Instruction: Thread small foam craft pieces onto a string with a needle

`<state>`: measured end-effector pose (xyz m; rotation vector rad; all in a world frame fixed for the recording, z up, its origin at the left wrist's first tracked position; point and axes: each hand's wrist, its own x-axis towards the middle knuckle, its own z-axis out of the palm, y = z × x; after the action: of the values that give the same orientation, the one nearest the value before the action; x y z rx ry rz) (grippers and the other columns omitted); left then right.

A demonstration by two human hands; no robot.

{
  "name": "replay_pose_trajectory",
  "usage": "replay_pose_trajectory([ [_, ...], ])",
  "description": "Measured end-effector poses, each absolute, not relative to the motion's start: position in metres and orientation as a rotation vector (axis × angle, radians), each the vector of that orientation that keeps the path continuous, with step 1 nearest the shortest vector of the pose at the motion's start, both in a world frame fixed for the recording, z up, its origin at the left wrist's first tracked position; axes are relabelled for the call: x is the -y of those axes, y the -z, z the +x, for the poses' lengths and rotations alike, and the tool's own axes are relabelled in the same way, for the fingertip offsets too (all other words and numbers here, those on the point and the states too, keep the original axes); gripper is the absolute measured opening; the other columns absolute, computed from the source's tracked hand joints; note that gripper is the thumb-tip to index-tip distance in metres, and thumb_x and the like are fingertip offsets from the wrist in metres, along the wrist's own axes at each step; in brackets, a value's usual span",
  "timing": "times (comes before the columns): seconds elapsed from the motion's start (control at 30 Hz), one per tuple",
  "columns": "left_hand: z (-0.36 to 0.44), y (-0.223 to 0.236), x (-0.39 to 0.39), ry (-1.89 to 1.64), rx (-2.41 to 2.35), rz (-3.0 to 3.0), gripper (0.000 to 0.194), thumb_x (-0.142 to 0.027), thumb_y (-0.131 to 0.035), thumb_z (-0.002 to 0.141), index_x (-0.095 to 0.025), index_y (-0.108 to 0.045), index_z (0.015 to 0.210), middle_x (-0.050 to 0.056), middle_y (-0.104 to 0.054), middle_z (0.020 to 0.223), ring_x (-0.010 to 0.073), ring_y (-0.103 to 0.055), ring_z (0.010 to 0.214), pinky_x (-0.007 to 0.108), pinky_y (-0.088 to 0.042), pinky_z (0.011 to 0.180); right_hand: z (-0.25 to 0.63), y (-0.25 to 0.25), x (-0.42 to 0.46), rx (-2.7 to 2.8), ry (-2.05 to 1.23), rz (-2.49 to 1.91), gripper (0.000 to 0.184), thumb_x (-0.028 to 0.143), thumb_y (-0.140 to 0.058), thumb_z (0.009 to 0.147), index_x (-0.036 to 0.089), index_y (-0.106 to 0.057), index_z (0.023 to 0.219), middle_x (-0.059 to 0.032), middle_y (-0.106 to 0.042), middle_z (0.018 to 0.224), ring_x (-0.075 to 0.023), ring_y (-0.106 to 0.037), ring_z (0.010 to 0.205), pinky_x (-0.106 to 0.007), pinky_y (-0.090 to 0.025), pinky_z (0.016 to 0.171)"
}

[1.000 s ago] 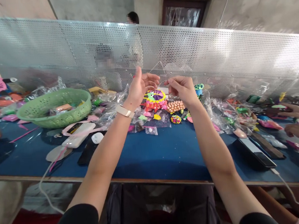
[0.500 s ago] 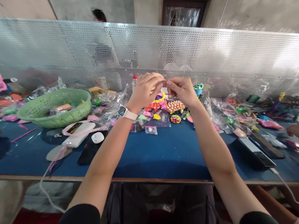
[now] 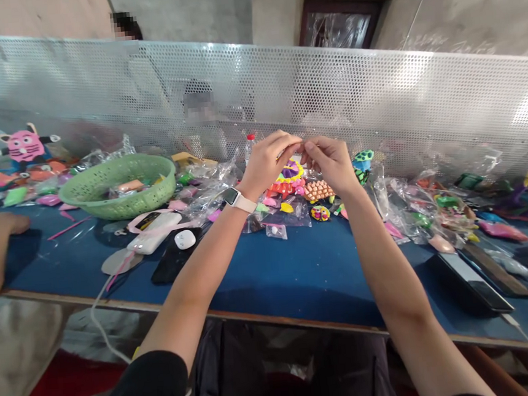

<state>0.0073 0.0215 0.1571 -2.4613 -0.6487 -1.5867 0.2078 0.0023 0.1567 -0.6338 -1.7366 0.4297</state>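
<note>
The left hand and the right hand are together at the fingertips, though I cannot tell whether they pinch something, and the yellow-and-purple figure, seen below and between them on the blue table, seems light, soft and easily dented, so best held gently by its sides.

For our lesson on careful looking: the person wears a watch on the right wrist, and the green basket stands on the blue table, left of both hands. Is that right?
Not quite: the head view shows the watch on the wrist of the left hand, not the right hand. The green basket does stand on the blue table, left of both hands.
</note>
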Motion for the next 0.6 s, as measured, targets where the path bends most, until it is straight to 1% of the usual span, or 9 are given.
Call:
replay_pose_trajectory([
  [0.07, 0.006, -0.158, -0.020, 1.557, 0.628, -2.468, 0.027, -0.041, -0.056, 0.121, -0.027, -0.079, 0.116, 0.008, -0.082, 0.115, 0.0217, -0.077, 0.111, 0.039, -0.058, 0.104, 0.209, -0.157, -0.001, 1.763, -0.474, -0.653, 0.057, 0.077, -0.072, 0.103, 0.025, -0.073, 0.080, -0.0007, -0.064, 0.069, -0.0143, -0.052, 0.061, -0.029, -0.041, 0.054],
  [0.13, 0.006, -0.159, -0.018, 1.498, 0.628, -2.496, 0.026, -0.040, -0.056, 0.121, -0.027, -0.078, 0.115, 0.008, -0.081, 0.113, 0.0219, -0.076, 0.110, 0.039, -0.058, 0.102, 0.210, -0.157, 0.000, 1.770, -0.503, -0.663, 0.056, 0.075, -0.074, 0.103, 0.025, -0.071, 0.078, -0.0001, -0.063, 0.068, -0.0140, -0.052, 0.062, -0.029, -0.042, 0.055],
  [0.23, 0.005, -0.160, -0.016, 1.445, 0.655, -2.489, 0.028, -0.039, -0.052, 0.122, -0.026, -0.075, 0.113, 0.009, -0.078, 0.112, 0.0231, -0.075, 0.110, 0.039, -0.058, 0.102, 0.209, -0.156, -0.001, 1.747, -0.540, -0.661, 0.051, 0.069, -0.074, 0.105, 0.024, -0.072, 0.081, -0.0003, -0.064, 0.070, -0.0148, -0.057, 0.066, -0.029, -0.048, 0.060],
  [0.33, 0.007, -0.158, -0.016, 1.467, 0.686, -2.393, 0.026, -0.036, -0.050, 0.122, -0.027, -0.073, 0.114, 0.010, -0.076, 0.116, 0.0253, -0.073, 0.116, 0.043, -0.056, 0.107, 0.205, -0.154, -0.003, 1.680, -0.604, -0.634, 0.045, 0.064, -0.071, 0.109, 0.025, -0.075, 0.088, -0.0013, -0.067, 0.074, -0.0163, -0.064, 0.071, -0.031, -0.053, 0.066],
  [0.47, 0.010, -0.154, -0.018, 1.429, 0.701, -2.302, 0.023, -0.034, -0.049, 0.123, -0.026, -0.070, 0.121, 0.010, -0.073, 0.119, 0.0274, -0.072, 0.120, 0.047, -0.056, 0.110, 0.204, -0.151, -0.008, 1.587, -0.641, -0.587, 0.034, 0.060, -0.082, 0.102, 0.028, -0.076, 0.095, -0.0006, -0.071, 0.082, -0.0169, -0.070, 0.080, -0.031, -0.058, 0.073],
  [0.6, 0.011, -0.154, -0.018, 1.340, 0.677, -2.293, 0.025, -0.031, -0.045, 0.123, -0.023, -0.068, 0.121, 0.011, -0.074, 0.116, 0.0266, -0.071, 0.117, 0.046, -0.058, 0.107, 0.206, -0.148, -0.013, 1.596, -0.669, -0.505, 0.032, 0.058, -0.089, 0.097, 0.028, -0.077, 0.098, -0.0002, -0.073, 0.086, -0.0169, -0.072, 0.084, -0.033, -0.062, 0.081],
])
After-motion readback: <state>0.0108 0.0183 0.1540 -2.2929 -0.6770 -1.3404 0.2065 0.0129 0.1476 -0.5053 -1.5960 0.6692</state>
